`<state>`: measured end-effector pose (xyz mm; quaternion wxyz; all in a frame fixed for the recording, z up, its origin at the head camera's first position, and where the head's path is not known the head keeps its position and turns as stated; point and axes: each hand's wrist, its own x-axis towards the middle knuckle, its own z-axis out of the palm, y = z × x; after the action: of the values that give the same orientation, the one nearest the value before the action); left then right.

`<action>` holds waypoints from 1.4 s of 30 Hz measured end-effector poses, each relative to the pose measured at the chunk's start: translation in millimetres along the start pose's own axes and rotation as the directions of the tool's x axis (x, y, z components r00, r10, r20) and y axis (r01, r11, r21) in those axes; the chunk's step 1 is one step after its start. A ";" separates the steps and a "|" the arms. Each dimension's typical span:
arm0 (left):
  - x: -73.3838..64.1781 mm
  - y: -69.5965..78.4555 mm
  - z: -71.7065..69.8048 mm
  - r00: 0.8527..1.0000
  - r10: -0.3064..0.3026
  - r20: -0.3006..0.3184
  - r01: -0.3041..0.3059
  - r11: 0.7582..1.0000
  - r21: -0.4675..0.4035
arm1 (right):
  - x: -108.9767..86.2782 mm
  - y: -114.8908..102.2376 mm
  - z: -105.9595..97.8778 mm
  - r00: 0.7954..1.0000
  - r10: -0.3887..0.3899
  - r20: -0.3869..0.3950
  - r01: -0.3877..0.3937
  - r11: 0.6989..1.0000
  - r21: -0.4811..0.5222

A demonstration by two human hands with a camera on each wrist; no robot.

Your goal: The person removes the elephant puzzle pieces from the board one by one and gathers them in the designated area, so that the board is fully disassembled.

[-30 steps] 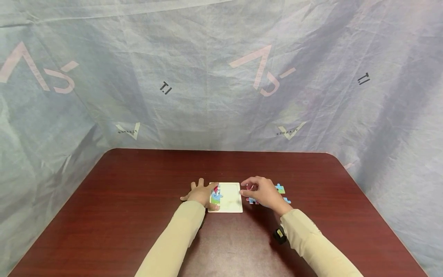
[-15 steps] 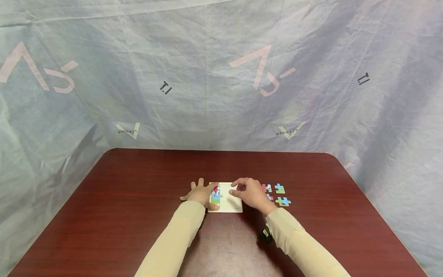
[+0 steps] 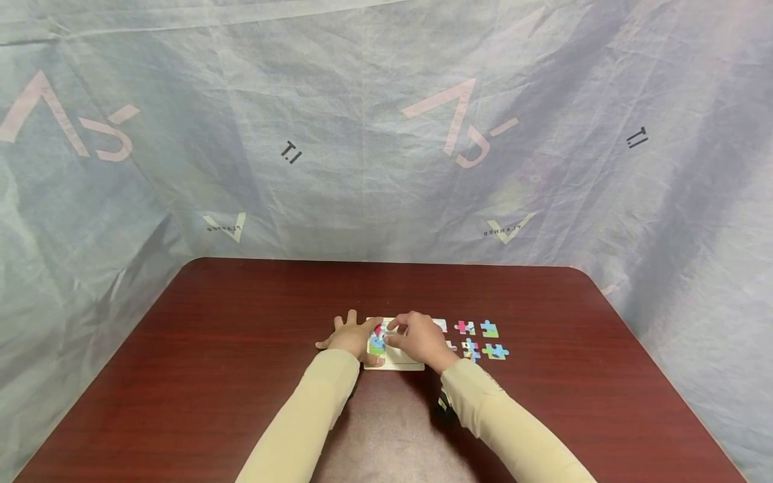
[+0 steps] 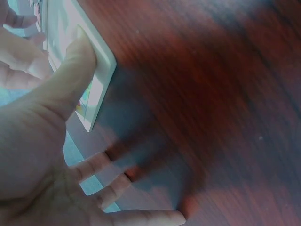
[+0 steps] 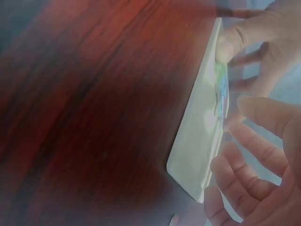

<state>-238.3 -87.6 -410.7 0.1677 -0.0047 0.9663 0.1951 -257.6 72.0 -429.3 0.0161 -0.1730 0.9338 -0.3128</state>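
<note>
The shallow, cream-coloured rectangular puzzle tray (image 3: 400, 367) lies flat on the table in front of you, roughly midway across it. Along its left side sits a strip of joined picture pieces (image 3: 377, 341) in red, blue and green; pale base shows to the right of that strip. Your left hand (image 3: 347, 339) is spread wide over the tray's left edge, index finger and thumb on the frame near its two left corners, the other fingers reaching out onto the table. Your right hand (image 3: 418, 339) is over the tray, its thumb and index finger bent toward each other with a narrow gap, the fingertips close to the joined strip; you can't tell from any view whether they pinch a piece. To the right of the tray, loose jigsaw pieces (image 3: 496, 351) in blue, green, pink and white lie in two rows, the nearest ones partly hidden behind your right hand. Your beige sleeves (image 3: 302, 416) cover both forearms, and a black device (image 3: 444, 404) shows beneath your right cuff. Under everything is the glossy reddish-brown wooden table (image 3: 241, 322), with a wrinkled grey cloth backdrop (image 3: 362, 201) behind, printed with pink, white and black lettering.
</note>
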 end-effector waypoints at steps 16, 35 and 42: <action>-1.7 0.9 1.0 1.000 0.018 -0.011 -0.018 1.000 0.003 | 10.0 0.0 7.7 0.999 -0.008 0.032 0.011 0.997 -0.079; -1.5 0.2 -1.2 0.999 0.009 -0.031 -0.008 1.000 0.015 | 14.9 -6.9 7.1 0.995 0.050 0.084 -0.043 0.995 -0.085; -3.3 1.8 -0.9 0.998 0.006 -0.057 -0.004 0.999 0.032 | 15.8 -7.5 7.9 0.994 0.066 0.082 -0.060 0.996 -0.070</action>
<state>-235.6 -86.4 -408.1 0.1396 -0.0052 0.9737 0.1799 -269.0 56.6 -430.0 0.0594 -0.1569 0.9472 -0.2731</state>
